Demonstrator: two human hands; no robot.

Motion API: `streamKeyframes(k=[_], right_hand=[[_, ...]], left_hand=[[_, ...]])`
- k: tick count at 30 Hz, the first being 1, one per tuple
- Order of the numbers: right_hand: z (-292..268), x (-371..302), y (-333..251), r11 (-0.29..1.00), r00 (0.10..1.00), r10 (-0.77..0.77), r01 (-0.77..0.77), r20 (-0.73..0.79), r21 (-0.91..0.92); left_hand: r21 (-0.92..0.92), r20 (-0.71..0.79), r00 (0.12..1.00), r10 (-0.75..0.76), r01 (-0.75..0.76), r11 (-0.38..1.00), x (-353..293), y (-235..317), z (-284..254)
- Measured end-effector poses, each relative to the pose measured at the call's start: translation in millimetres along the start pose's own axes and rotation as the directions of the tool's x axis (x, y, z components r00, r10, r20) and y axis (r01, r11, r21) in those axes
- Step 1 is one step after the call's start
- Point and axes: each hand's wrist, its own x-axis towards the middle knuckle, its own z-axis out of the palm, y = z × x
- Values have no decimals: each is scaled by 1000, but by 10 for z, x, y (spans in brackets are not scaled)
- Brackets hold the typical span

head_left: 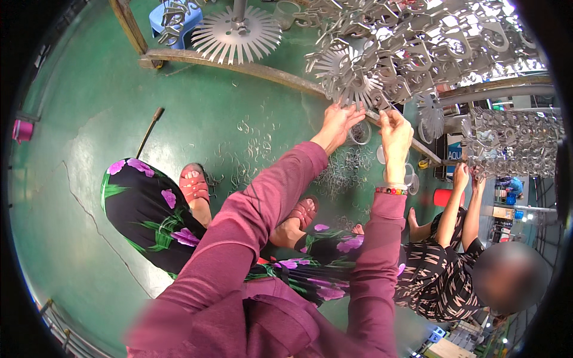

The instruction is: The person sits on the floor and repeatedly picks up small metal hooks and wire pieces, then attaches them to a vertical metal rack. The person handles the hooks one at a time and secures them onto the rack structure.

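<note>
Two arms were stretched out ahead, with the left hand (338, 124) and the right hand (396, 132) both up by a finned metal disc (358, 90) at the near edge of a big hanging cluster of metal pieces (412, 53). What mattered was how that disc sat between them: straight ahead of the left fingertips, but ahead and off to the left of the right hand. So the left was clearly the nearer one, right up at the lower fins, and the right hung just beside them.

The fins fanned out from the middle, and the lowest ones ran lengthwise down toward the left hand, tips first. Left fingers were stretched forward against those tips; couldn't tell if they were actually gripping or only resting there. Right thumb and forefinger were drawn together in a pinch, but anything between them was too small to make out, so can't call that one either.

Below, a wooden beam (286, 82) ran slantwise past both hands, and a clear plastic tub (359, 132) stood between the wrists. Loads of little curved metal bits (346, 170) lay scattered over the green floor (77, 143). Off to the right, a co-worker's hands (469, 173) were up at another hanging bunch (513, 143).
</note>
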Motion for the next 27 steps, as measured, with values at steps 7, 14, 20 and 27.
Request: streamKeyframes(k=[7,14,20,27], right_hand=[[-12,70,78,999,999,-9,7,47,44],[0,223,118,983,994,-50,31,102,179],[149,299,122,979,979,-203,203,-21,-9],[284,246,75,968,968,-208,184,-138,-171]], left_hand=[[-18,-75,992,104,-106,994,2,-123,122],[-92,-88,976,199,-206,974,128,-319,142],[2,-86,955,284,-285,959,153,-354,159],[277,-38,998,49,-37,960,237,-99,-278]])
